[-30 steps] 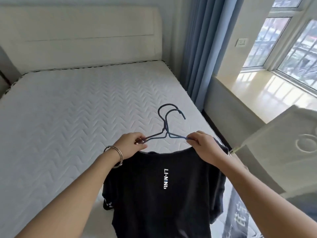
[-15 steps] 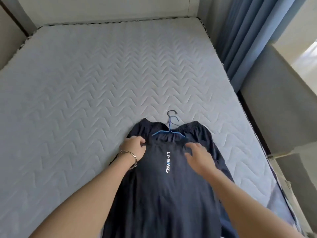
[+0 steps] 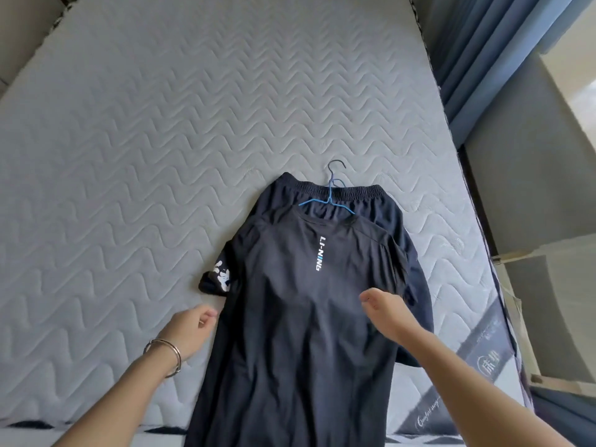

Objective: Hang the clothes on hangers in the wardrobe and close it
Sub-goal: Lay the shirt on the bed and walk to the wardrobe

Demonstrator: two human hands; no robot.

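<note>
— Where are the hands?
— I see both empty, fingers loosely curled: left hand (image 3: pixel 190 330) beside the dark T-shirt (image 3: pixel 306 311), right hand (image 3: pixel 385 314) above it. It lies flat on the mattress (image 3: pixel 154 150) over shorts (image 3: pixel 361 196), blue hanger (image 3: pixel 329 201) in its collar, likely for straightening.
— Hidden?
— Hanger's shoulders, shirt hem; wardrobe unseen.

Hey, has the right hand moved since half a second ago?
Yes. The right hand has drawn back toward the person: it was level with the white logo, and now sits below it, farther from the hanger.
</note>
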